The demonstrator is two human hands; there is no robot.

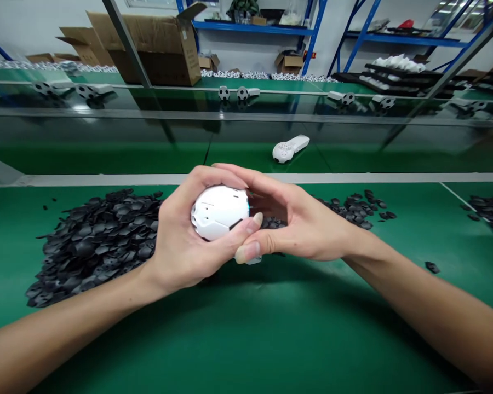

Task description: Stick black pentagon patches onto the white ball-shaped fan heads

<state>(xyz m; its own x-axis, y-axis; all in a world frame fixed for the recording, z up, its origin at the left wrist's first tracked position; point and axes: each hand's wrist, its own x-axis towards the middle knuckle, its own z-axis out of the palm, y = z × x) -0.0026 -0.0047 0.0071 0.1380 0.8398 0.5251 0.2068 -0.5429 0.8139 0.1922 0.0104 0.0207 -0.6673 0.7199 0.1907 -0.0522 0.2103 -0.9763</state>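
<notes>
My left hand is wrapped round a white ball-shaped plastic housing with small holes, panel lines and a dark panel gap near its lower right. My right hand curls against the housing's right side, its fingertips meeting those of my left hand and its thumb beside my left thumb. A bit of white plastic shows beneath the thumbs. Left of my hands lies a large heap of small black panel pieces. More black pieces are scattered behind my right wrist, and some show between my hands.
A white round-headed piece with a flat handle lies on the green belt beyond the pale rail. Football-patterned pieces sit farther back. A cardboard box stands behind. Another black heap lies at far right.
</notes>
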